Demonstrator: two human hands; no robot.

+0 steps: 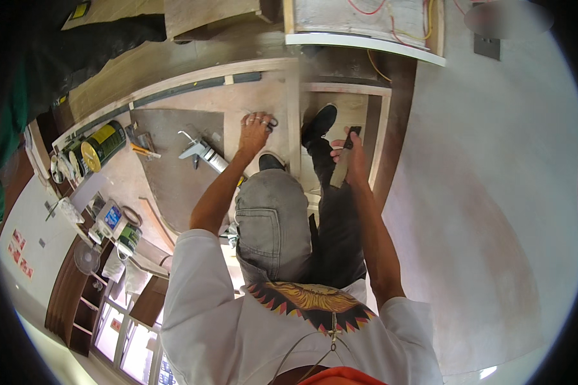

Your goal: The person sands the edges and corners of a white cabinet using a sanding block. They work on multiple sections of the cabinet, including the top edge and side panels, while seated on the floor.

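My left hand (255,133) rests over the pale wood panel, its fingers curled round a small dark, partly shiny thing (273,122) whose kind I cannot make out. Above my right leg, my right hand (356,157) is closed on a flat-bladed tool (341,168) with a black handle and a dull tan-grey blade pointing back toward me. The fingers hide part of it. To the left of my left hand, a caulking gun (205,153) lies on a brown board (167,138).
Wooden framing (293,122) runs between my legs. Paint cans (103,146) and a white jug (112,217) stand at the left. A pencil-like orange stick (146,151) lies near them. A white-edged cabinet with loose wires (366,42) is ahead; a pale wall (488,192) rises at right.
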